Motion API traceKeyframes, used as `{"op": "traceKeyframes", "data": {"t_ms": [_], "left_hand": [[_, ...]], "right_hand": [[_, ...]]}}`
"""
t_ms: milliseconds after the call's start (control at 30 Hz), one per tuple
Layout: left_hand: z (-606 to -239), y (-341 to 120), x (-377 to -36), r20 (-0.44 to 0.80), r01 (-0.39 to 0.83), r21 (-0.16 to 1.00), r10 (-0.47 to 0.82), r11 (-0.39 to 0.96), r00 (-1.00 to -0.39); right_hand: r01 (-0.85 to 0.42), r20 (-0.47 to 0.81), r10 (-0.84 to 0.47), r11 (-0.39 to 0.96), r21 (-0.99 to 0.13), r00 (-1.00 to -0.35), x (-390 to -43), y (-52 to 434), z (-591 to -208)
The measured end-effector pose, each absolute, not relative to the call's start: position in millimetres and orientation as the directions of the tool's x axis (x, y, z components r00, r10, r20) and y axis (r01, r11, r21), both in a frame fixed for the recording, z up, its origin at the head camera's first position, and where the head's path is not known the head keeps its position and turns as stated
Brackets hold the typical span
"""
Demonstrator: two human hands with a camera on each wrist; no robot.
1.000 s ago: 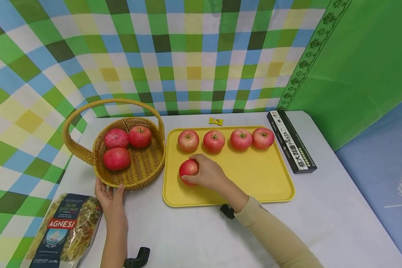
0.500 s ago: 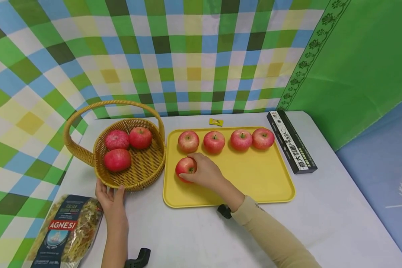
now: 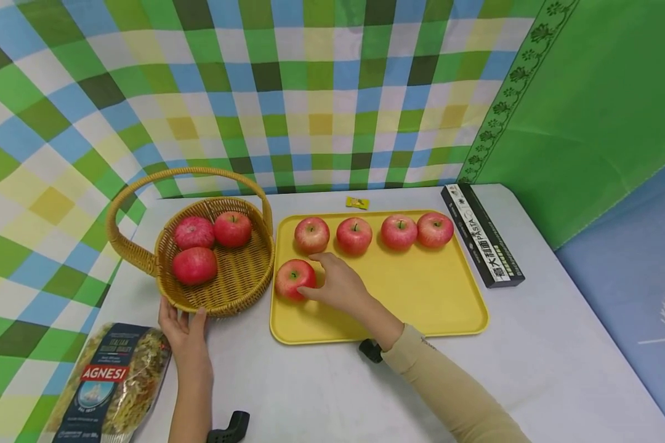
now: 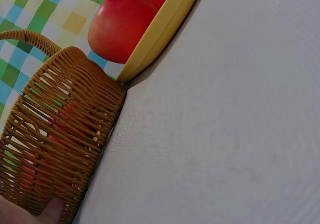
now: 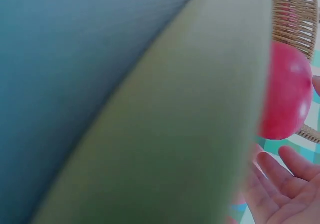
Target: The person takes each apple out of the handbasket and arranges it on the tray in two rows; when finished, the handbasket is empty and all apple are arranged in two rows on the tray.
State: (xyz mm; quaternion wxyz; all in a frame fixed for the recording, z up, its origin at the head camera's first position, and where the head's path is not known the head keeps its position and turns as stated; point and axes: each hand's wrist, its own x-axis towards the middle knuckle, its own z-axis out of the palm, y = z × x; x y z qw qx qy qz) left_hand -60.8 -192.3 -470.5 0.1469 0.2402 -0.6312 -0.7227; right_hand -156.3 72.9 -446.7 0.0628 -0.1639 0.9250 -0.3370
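My right hand (image 3: 340, 284) is over the yellow tray (image 3: 415, 295), its thumb and fingers spread beside a red apple (image 3: 295, 280) at the tray's left end. In the right wrist view the fingers (image 5: 285, 176) stand apart from the apple (image 5: 287, 94); the thumb tip is close to it, and contact is unclear. My left hand (image 3: 181, 332) rests against the near outer side of a wicker basket (image 3: 241, 271). In the left wrist view its thumb touches the woven wall (image 4: 75, 114). Inside the basket lie three red apples (image 3: 194, 266).
Several apples (image 3: 354, 235) form a row along the tray's back. A black pasta box (image 3: 483, 237) lies right of the tray, a small yellow packet (image 3: 357, 202) behind it. An AGNESI pasta bag (image 3: 108, 381) lies at front left. The basket's tall handle (image 3: 188, 171) arches up.
The apple at my right hand has shifted left on the tray, and the hand's fingers have come away from round it. My left hand stays at the basket.
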Motion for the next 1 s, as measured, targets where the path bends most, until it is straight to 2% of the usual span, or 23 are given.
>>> {"op": "traceKeyframes", "data": {"t_ms": [433,700,1000], "left_hand": [[-470,-192,-60,-0.14,-0.06,0.984,-0.523,-0.167,-0.841],[-469,-191,-60,-0.142,-0.067,0.985,-0.521,-0.159,-0.842],[-472,-192,-61,-0.149,-0.075,0.985,-0.529,-0.158,-0.835]], "right_hand": [[-0.284,0.022,-0.35,0.721,-0.632,-0.936,-155,73,-444],[-0.296,0.06,-0.338,0.705,-0.645,-0.939,-157,73,-424],[-0.373,0.104,-0.413,0.648,-0.665,-0.905,-158,56,-400]]}}
